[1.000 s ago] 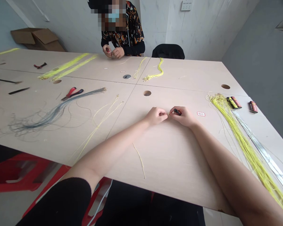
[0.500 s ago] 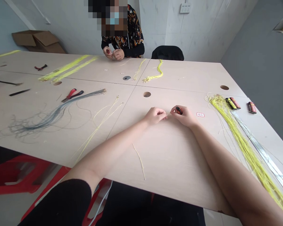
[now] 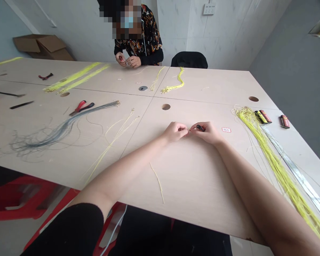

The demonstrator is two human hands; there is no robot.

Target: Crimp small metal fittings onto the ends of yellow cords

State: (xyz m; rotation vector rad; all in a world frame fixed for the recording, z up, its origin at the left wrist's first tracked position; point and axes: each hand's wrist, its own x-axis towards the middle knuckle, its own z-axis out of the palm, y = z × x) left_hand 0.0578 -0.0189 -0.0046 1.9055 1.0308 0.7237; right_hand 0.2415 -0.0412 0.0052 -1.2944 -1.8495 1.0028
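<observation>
My left hand (image 3: pixel 176 131) is closed in a pinch over the table, its fingertips almost meeting those of my right hand. A bit of thin yellow cord showed at these fingertips a moment ago; now the fingers mostly hide it. My right hand (image 3: pixel 208 132) is wrapped round a small dark tool (image 3: pixel 200 128), whose black rounded end sticks out above the fingers. What kind of tool it is I cannot make out. Between my forearms and the table's front edge lies a single short yellow cord (image 3: pixel 158 181).
Yellow cords (image 3: pixel 269 156) lie in a bundle at right, beside a silvery strip (image 3: pixel 290 163) and dark rolls (image 3: pixel 264 116). Grey cords (image 3: pixel 58 134) and red-handled pliers (image 3: pixel 81 107) lie left. A small label (image 3: pixel 226 130) is near my right hand. Across the table a person (image 3: pixel 138 46) works with both hands.
My right hand has shifted slightly left, so its fingertips now nearly touch my left hand's. The tool in it has tilted. My left hand stays put.
</observation>
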